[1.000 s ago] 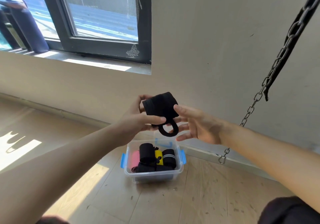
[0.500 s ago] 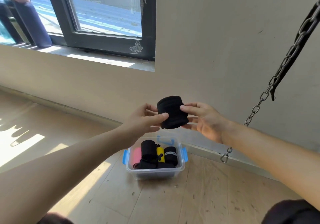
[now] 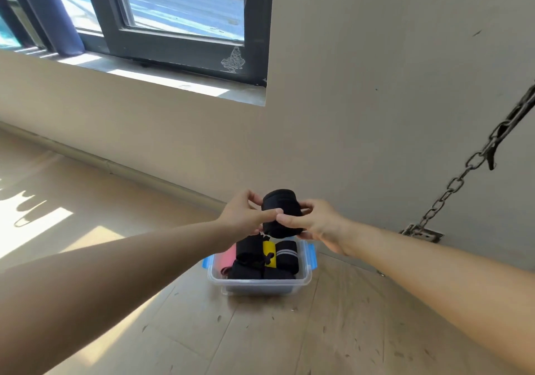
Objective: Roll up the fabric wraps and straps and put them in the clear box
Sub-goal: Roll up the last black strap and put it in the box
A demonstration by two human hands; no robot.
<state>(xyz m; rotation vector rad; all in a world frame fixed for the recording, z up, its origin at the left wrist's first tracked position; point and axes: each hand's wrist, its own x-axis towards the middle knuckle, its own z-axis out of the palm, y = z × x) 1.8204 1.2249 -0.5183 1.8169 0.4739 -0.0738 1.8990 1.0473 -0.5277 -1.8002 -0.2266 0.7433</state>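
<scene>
Black roll lower now, nearer clear box.

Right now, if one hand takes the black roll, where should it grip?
Grip the black roll around its curved side, mid-height, coming from the right like the right hand: it stands roughly upright, and fingers wrapped across the layers should keep it from unrolling.

The floor is made of pale wooden boards with many small dark marks, and bright patches of sun fall on its left part. A clear box with blue clips stands directly on it, near the wall. Further right, a metal plate holding a chain seems fixed where the floor meets the wall, but this part is not sharp.
</scene>
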